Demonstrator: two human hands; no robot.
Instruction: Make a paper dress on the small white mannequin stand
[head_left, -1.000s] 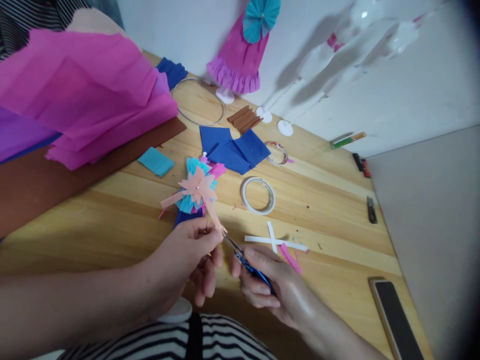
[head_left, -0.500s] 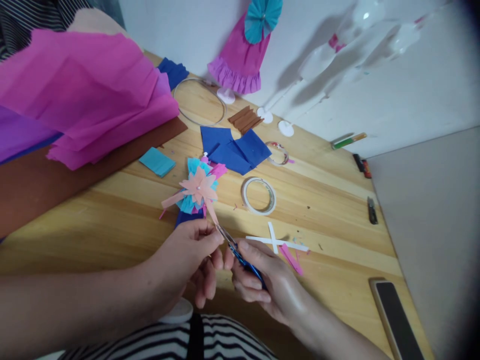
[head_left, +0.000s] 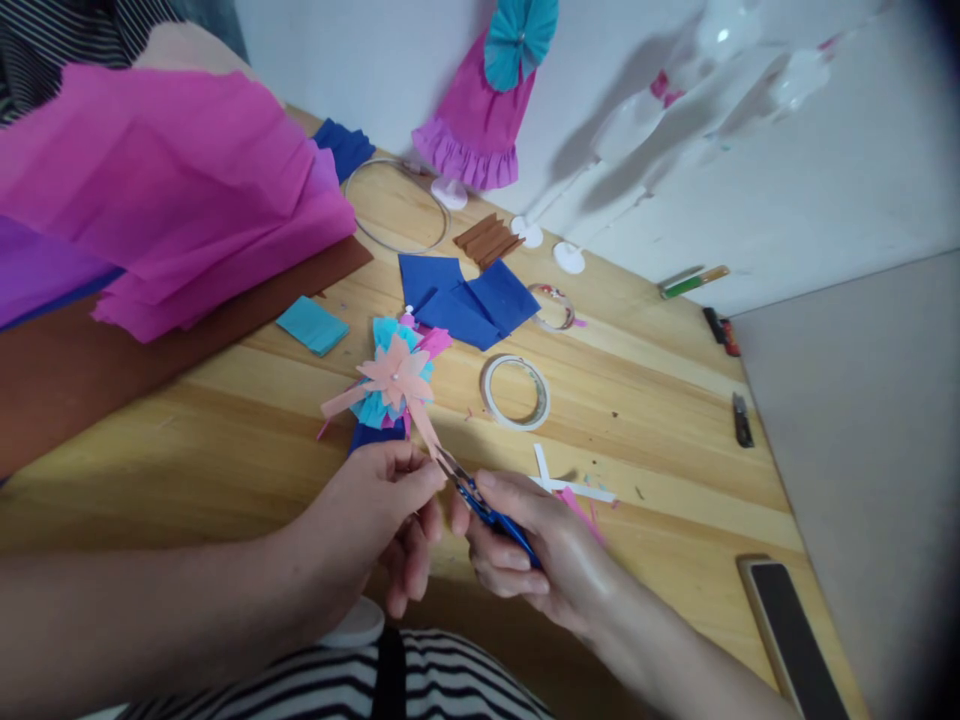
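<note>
My left hand (head_left: 397,510) pinches the end of a peach paper ribbon (head_left: 424,425) that hangs from a layered paper flower (head_left: 395,376). The flower is peach on top, with turquoise and pink paper beneath it. In my right hand (head_left: 517,540) is a pair of scissors (head_left: 484,505) with blue handles, fingers wrapped round them. Their blades meet the ribbon's tip right beside my left fingertips and look slightly apart. A dark blue paper piece (head_left: 373,436) shows below the flower, partly behind my left hand.
Near the flower lie blue paper pieces (head_left: 514,298), a turquoise folded paper (head_left: 312,326) and a tape roll (head_left: 486,392). Pink paper sheets (head_left: 202,190) cover the left. A phone (head_left: 799,635) and a cutter knife (head_left: 742,420) are at right. Bottles on stands (head_left: 637,120) line the wall.
The scissors and my right hand have shifted slightly, and the blades look a little more apart at the ribbon's end. My left hand keeps its pinch almost unmoved.
</note>
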